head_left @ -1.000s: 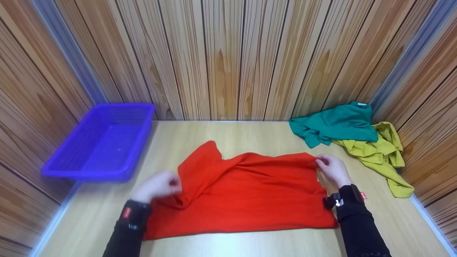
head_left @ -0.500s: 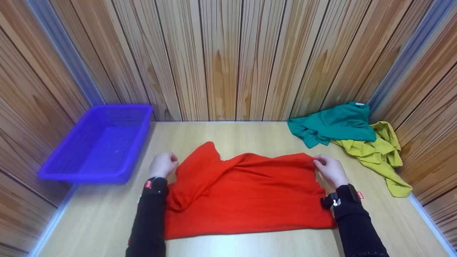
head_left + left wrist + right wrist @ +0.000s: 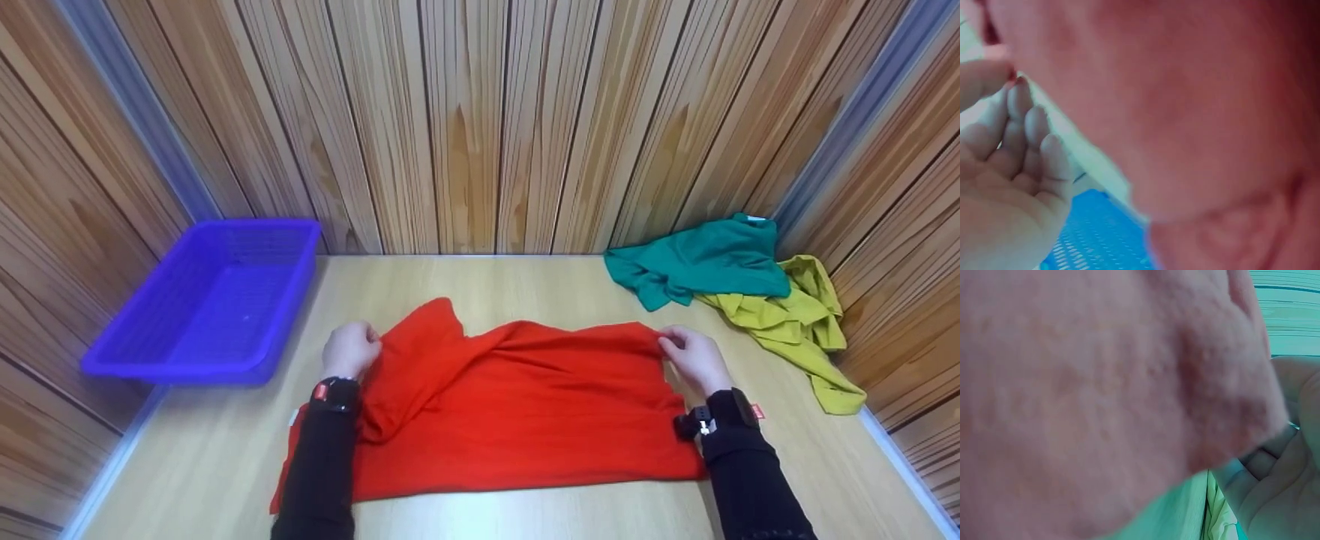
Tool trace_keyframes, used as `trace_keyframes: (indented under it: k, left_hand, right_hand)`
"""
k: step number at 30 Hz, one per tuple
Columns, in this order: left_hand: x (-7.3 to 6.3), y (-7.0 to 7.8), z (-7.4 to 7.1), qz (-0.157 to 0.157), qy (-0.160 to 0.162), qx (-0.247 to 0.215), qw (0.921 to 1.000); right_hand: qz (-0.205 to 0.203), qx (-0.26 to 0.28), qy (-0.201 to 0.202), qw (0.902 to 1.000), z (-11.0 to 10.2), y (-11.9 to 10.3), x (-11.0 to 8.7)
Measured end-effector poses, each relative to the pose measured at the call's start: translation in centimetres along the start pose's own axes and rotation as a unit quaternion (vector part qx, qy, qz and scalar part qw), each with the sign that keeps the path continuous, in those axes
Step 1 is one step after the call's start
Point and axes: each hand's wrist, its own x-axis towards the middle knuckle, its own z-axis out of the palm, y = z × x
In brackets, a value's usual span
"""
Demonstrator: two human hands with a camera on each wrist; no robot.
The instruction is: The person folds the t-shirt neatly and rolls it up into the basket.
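A red T-shirt (image 3: 525, 405) lies folded over on the table, its near edge fairly straight and its upper layer wrinkled. At its left side my left hand (image 3: 351, 349) pinches the fabric's edge between thumb and forefinger; the left wrist view shows that thumb (image 3: 985, 79) against the red cloth (image 3: 1145, 112). My right hand (image 3: 697, 356) pinches the far right corner. Red fabric (image 3: 1100, 399) fills most of the right wrist view and hides those fingertips. A sleeve-like flap (image 3: 424, 334) points away at the upper left. My left forearm covers part of the shirt's left end.
A purple plastic basket (image 3: 262, 360) stands at the back left. At the back right, a green garment (image 3: 712, 259) overlaps a crumpled yellow one (image 3: 814, 337). Wood-patterned walls (image 3: 480, 135) enclose the light wooden table (image 3: 525, 289) at the back and both sides.
My left hand has moved away from me, up along the shirt's left side, and now pinches its edge there. The right hand keeps its hold on the far right corner.
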Motion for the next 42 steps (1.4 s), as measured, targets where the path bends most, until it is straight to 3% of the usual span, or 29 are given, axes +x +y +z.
trace_keyframes:
  k: [3,5,9,11,13,15,17,20,24,28,31,34,38,42]
  left_hand:
    - [-0.4,1.1,-0.2,0.077,0.048,-0.012,0.9958]
    - [-0.9,2.0,-0.2,0.148,0.067,-0.008,0.9867]
    - [-2.6,3.7,0.6,0.288,0.086,0.025,0.9535]
    - [-3.5,4.3,1.3,0.339,0.085,0.052,0.9355]
    - [-4.2,4.9,2.0,0.372,0.08,0.082,0.9213]
    - [-4.7,5.2,2.8,0.386,0.067,0.11,0.9136]
    - [-5.1,5.2,3.4,0.384,0.05,0.132,0.9126]
    - [-5.4,5.0,3.9,0.362,0.021,0.145,0.9207]
    - [-5.3,4.9,4.0,0.335,-0.014,0.131,0.9328]
    - [-5.1,5.0,3.6,0.331,-0.041,0.118,0.9353]
    - [-5.1,5.1,2.9,0.329,-0.038,0.102,0.9381]
    - [-4.7,5.2,1.8,0.311,-0.008,0.072,0.9475]
    - [-3.4,5.2,0.0,0.241,0.034,0.049,0.9686]
    - [-2.0,4.7,-0.3,0.119,0.014,0.016,0.9926]
  right_hand:
    - [0.001,-0.002,0.003,1.0,-0.1,0.0,-0.1]
    - [0.0,-0.005,0.005,1.0,-0.1,0.1,-0.1]
    - [-0.003,-0.005,0.003,1.0,-0.3,0.1,0.0]
    - [-0.003,-0.004,0.0,1.0,-0.3,0.1,0.0]
    - [0.0,-0.003,-0.001,1.0,-0.2,0.1,0.0]
    - [0.003,-0.003,-0.001,1.0,-0.2,0.2,-0.1]
    - [0.004,-0.004,-0.004,1.0,-0.2,0.2,-0.1]
    - [0.003,0.0,-0.007,1.0,-0.1,0.2,-0.2]
    - [0.001,0.004,-0.005,1.0,-0.1,0.2,-0.2]
    - [-0.004,0.003,0.0,1.0,-0.1,0.2,-0.3]
    - [-0.003,0.004,-0.002,1.0,0.0,0.2,-0.3]
    - [-0.002,0.003,-0.006,1.0,0.0,0.2,-0.3]
    - [-0.005,0.002,-0.007,1.0,-0.1,0.2,-0.2]
    - [-0.007,0.004,-0.005,1.0,-0.1,0.3,-0.2]
